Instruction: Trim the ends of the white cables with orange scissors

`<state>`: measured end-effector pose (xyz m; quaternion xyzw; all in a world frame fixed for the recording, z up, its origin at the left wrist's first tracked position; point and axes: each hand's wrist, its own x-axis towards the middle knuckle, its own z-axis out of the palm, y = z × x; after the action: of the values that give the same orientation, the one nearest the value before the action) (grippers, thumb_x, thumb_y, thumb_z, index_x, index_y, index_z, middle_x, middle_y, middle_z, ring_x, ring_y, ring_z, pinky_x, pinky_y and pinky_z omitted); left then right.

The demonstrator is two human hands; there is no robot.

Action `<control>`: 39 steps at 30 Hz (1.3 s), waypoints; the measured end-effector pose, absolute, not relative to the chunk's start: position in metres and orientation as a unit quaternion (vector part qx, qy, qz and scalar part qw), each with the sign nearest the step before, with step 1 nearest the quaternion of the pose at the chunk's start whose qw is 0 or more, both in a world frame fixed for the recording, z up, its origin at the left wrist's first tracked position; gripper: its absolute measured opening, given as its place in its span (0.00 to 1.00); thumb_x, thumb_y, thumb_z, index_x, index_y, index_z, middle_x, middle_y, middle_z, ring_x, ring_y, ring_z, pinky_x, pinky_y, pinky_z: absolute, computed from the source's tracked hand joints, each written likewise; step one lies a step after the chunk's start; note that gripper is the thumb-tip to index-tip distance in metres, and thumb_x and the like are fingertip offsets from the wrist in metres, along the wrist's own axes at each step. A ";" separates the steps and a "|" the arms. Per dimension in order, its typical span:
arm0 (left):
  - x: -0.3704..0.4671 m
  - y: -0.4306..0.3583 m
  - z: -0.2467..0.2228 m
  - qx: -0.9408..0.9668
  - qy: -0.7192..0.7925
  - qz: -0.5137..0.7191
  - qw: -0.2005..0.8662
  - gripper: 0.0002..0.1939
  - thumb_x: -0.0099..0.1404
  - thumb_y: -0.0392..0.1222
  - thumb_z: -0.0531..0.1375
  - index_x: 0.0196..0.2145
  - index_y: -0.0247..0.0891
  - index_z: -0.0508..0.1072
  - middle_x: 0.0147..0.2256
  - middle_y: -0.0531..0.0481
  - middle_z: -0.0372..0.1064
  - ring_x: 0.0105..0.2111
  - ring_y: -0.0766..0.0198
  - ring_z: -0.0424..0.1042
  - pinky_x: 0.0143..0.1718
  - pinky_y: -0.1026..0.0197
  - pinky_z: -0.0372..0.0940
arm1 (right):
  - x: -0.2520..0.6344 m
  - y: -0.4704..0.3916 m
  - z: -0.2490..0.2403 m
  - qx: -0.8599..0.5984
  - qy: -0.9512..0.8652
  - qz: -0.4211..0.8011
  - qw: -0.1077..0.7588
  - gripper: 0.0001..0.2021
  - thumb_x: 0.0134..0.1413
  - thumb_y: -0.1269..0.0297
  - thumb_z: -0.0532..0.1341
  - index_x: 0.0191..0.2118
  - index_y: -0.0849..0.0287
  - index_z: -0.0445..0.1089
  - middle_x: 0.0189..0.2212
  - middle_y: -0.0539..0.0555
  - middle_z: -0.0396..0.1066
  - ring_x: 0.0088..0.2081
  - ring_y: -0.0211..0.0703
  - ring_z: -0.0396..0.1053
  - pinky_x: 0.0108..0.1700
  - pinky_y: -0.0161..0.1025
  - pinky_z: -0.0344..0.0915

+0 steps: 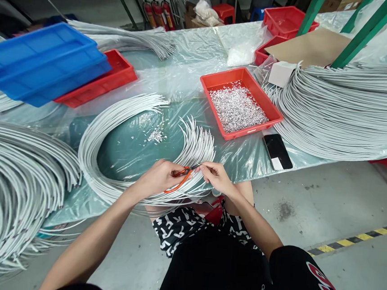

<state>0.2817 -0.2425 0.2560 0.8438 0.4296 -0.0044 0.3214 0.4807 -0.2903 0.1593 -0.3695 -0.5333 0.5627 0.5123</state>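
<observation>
My left hand (159, 176) is closed around orange-handled pliers (181, 180), whose dark jaws point right. Close to the tip of the jaws, my right hand (215, 175) pinches something too small to make out. Beneath both hands lies a curved bundle of white cables (94, 143), its ends fanned out just above the pliers. Small metallic pieces (157, 135) are scattered on the green table inside the curve. A red tray (213, 113) full of small shiny parts stands to the upper right of my hands.
Blue bins (45, 60) rest on a red tray (100, 85) at the left. Large cable bundles lie at the far left (14, 183) and right (348, 113). A black phone (276, 147) is at the table's front edge. Green posts (365, 36) stand at the back right.
</observation>
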 end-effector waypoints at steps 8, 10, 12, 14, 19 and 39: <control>0.281 -0.244 0.259 0.853 0.419 -0.013 0.310 0.23 0.68 0.53 0.55 0.22 0.35 0.69 0.21 0.56 0.48 0.25 0.68 0.42 0.24 0.63 0.43 | 0.486 -0.292 0.163 -0.353 -0.558 0.571 0.487 0.22 0.66 0.45 0.56 0.34 0.60 0.74 0.17 0.44 0.51 0.20 0.33 0.48 0.25 0.35 0.44; 0.281 -0.245 0.261 0.855 0.421 -0.020 0.301 0.23 0.68 0.55 0.55 0.22 0.35 0.70 0.21 0.56 0.47 0.25 0.68 0.42 0.24 0.63 0.43 | 0.487 -0.292 0.161 -0.348 -0.560 0.579 0.480 0.22 0.66 0.46 0.56 0.34 0.60 0.74 0.18 0.44 0.50 0.20 0.33 0.47 0.25 0.35 0.43; 0.281 -0.246 0.262 0.859 0.421 -0.028 0.291 0.23 0.68 0.56 0.56 0.24 0.35 0.73 0.21 0.56 0.47 0.25 0.68 0.41 0.24 0.63 0.42 | 0.488 -0.292 0.158 -0.341 -0.557 0.590 0.475 0.21 0.66 0.46 0.57 0.34 0.60 0.74 0.18 0.44 0.49 0.21 0.34 0.46 0.25 0.35 0.42; 0.281 -0.246 0.264 0.862 0.417 -0.035 0.286 0.23 0.68 0.57 0.56 0.27 0.36 0.75 0.21 0.56 0.48 0.24 0.68 0.42 0.24 0.63 0.43 | 0.488 -0.291 0.156 -0.333 -0.553 0.600 0.473 0.21 0.65 0.46 0.57 0.34 0.60 0.74 0.18 0.44 0.49 0.21 0.34 0.46 0.25 0.35 0.42; 0.279 -0.244 0.264 0.868 0.400 -0.048 0.292 0.20 0.68 0.54 0.56 0.29 0.37 0.76 0.21 0.56 0.52 0.24 0.68 0.44 0.24 0.63 0.44 | 0.489 -0.290 0.156 -0.314 -0.546 0.618 0.472 0.22 0.64 0.46 0.58 0.32 0.61 0.74 0.19 0.45 0.53 0.23 0.34 0.50 0.26 0.35 0.44; 0.276 -0.243 0.262 0.856 0.430 -0.020 0.284 0.20 0.66 0.54 0.57 0.27 0.35 0.76 0.20 0.56 0.50 0.26 0.66 0.41 0.25 0.63 0.44 | 0.483 -0.292 0.161 -0.346 -0.522 0.595 0.505 0.21 0.62 0.46 0.60 0.33 0.60 0.75 0.24 0.50 0.68 0.22 0.34 0.58 0.24 0.34 0.55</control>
<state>0.2763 -0.2425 0.2622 0.8565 0.4304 -0.0202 0.2842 0.4828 -0.2917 0.1609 -0.3456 -0.5218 0.5946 0.5048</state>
